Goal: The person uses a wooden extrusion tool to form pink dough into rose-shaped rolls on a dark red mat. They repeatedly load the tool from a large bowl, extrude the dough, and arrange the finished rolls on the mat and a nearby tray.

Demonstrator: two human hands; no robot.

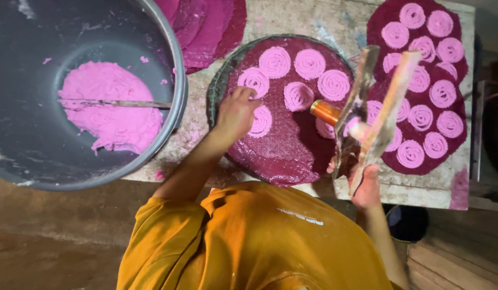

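Two hands work by the table's (292, 16) near edge. Left hand (235, 110), fingers curled, touches a pink spiral (259, 121) on the round purple mat (281, 156). Right hand (364, 185), fingers wrapped tight, holds a wooden press (375, 107).

The press (367, 107) has worn, smeared wooden handles and a shiny brass-coloured metal barrel (325, 111). The dough spirals (309, 63) look soft, matt and ridged on a glossy, pebbled maroon sheet (286, 150). The basin (176, 80) at upper left is smooth grey, dull. The desk (292, 19) is rough and stained.
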